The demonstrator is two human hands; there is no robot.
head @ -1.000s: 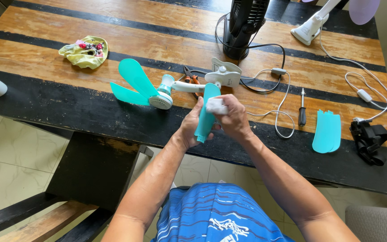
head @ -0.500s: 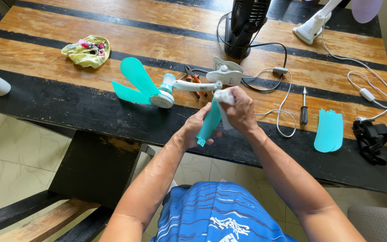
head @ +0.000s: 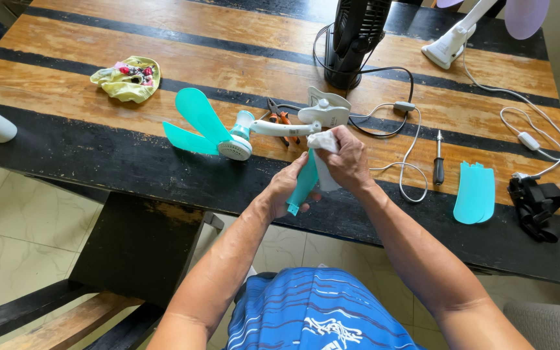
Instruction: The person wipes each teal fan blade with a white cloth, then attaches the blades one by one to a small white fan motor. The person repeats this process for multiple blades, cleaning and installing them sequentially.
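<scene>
Wiping step, I reckon: left hand (head: 284, 188) grips teal fan blade (head: 303, 183) just in front of small fan (head: 244, 133), right hand (head: 348, 162) clamps white cloth (head: 324, 155) on it; next needs turning blade w/ firm grip.

Both forearms bare from elbow to wrist, no sleeves in view. Left hand (head: 284, 189) bare: no glove, ring, watch or band visible. Right hand (head: 347, 162) bare likewise, wrist unadorned. Below hands, between the two forearms, blue garment (head: 315, 311) covering torso or lap: bright blue fabric, thin wavy white streaks running across it, white graphic print near lower middle, detail too small to tell. Fabric creased in soft folds. No other clothing in view.
</scene>
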